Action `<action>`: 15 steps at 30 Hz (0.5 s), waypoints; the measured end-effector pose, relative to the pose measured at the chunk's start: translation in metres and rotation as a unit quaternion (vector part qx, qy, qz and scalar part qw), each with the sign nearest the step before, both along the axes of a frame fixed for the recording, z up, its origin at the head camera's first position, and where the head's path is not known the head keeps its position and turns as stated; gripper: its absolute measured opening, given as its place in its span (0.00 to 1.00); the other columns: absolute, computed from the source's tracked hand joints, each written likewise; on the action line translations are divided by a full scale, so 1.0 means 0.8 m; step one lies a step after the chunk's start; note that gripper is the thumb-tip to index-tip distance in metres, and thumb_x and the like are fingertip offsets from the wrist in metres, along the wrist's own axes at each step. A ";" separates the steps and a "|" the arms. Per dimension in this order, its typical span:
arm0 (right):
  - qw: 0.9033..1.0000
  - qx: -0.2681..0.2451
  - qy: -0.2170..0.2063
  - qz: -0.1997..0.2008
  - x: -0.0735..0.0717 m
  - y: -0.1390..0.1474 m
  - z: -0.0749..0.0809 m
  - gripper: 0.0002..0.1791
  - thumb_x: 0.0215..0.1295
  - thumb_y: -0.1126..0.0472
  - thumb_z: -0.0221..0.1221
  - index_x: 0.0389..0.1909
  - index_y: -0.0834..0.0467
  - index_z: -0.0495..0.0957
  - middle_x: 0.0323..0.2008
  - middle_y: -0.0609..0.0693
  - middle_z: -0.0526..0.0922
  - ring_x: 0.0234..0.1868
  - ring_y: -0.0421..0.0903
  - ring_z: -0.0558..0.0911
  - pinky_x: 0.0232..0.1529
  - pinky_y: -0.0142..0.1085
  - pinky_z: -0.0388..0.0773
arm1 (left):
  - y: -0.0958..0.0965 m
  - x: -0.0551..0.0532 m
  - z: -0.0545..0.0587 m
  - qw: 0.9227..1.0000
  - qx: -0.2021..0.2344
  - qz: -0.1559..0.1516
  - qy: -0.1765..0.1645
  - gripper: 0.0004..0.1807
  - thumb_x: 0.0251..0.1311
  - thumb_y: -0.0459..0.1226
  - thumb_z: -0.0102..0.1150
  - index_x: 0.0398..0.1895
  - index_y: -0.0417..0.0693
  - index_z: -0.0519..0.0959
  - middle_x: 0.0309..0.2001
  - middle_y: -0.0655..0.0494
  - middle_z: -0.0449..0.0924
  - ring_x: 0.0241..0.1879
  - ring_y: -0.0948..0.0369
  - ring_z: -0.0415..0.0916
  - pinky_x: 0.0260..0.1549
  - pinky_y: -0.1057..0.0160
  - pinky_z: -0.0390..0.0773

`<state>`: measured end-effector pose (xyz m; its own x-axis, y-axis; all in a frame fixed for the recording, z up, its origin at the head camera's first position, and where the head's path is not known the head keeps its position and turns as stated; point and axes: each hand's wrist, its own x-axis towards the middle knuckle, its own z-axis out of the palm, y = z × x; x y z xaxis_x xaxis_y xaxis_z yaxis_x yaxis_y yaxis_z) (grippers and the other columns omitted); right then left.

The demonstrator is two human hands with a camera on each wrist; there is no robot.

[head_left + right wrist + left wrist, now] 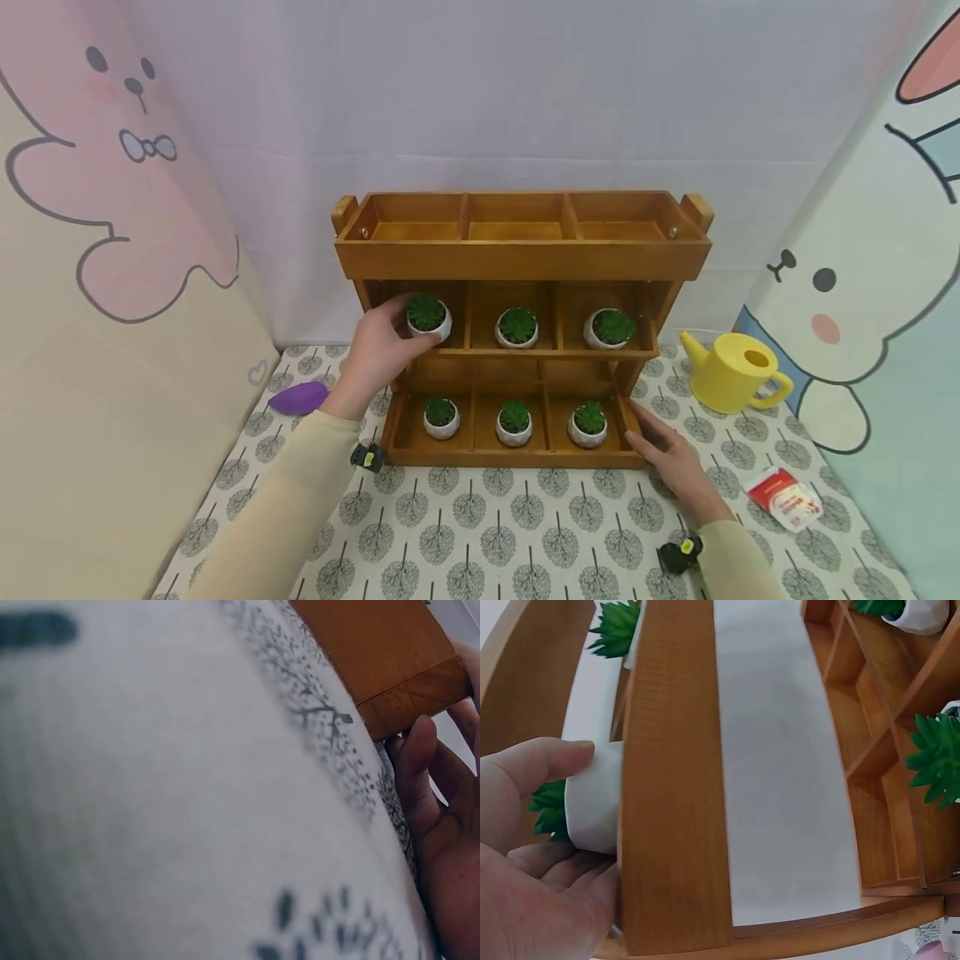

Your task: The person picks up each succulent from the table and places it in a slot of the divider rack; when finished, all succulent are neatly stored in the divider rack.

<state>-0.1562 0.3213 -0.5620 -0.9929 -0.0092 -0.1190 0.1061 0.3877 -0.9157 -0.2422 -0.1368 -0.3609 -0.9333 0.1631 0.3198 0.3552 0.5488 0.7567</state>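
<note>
My left hand grips a small potted succulent in a white faceted pot, at the left compartment of the wooden shelf's middle tier. In the left wrist view, the thumb lies on one side of the white pot and the fingers are under the other, partly hidden by a wooden board. My right hand touches the right end of the bottom tier, fingers fairly straight along its side. The right wrist view has the thumb against the wooden corner.
Two more succulents stand on the middle tier, three on the bottom tier. The top tier has three bare compartments. A yellow watering can and a red-white packet lie right, a purple object left, on a tree-patterned cloth.
</note>
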 end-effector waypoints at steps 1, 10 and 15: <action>1.000 0.003 0.000 0.000 0.000 0.000 -0.001 0.37 0.76 0.39 0.59 0.82 0.34 0.58 0.82 0.49 0.54 0.82 0.61 0.48 0.76 0.66 0.43 | 0.000 -0.003 -0.001 1.000 -0.008 0.005 0.001 0.31 0.57 0.39 0.75 0.65 0.43 0.78 0.57 0.47 0.84 0.51 0.51 0.80 0.51 0.49 0.81; 1.000 -0.007 -0.005 0.000 -0.001 -0.002 -0.001 0.38 0.76 0.39 0.58 0.82 0.35 0.57 0.82 0.49 0.53 0.82 0.59 0.49 0.76 0.64 0.44 | 0.004 -0.017 -0.003 0.998 -0.049 0.024 -0.023 0.34 0.55 0.37 0.75 0.66 0.39 0.74 0.58 0.41 0.80 0.58 0.45 0.77 0.59 0.43 0.78; 1.000 -0.010 -0.012 -0.003 0.000 -0.002 0.001 0.39 0.75 0.39 0.59 0.82 0.36 0.57 0.82 0.50 0.53 0.82 0.59 0.49 0.77 0.64 0.44 | 0.005 -0.017 0.000 0.997 -0.058 0.020 -0.035 0.35 0.54 0.36 0.74 0.65 0.39 0.72 0.57 0.39 0.79 0.57 0.44 0.77 0.59 0.41 0.78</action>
<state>-0.1562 0.3196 -0.5612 -0.9897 -0.0051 -0.1433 0.1314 0.3679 -0.9205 -0.2560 -0.1328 -0.3608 -0.9594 0.1570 0.2343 0.2791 0.6472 0.7094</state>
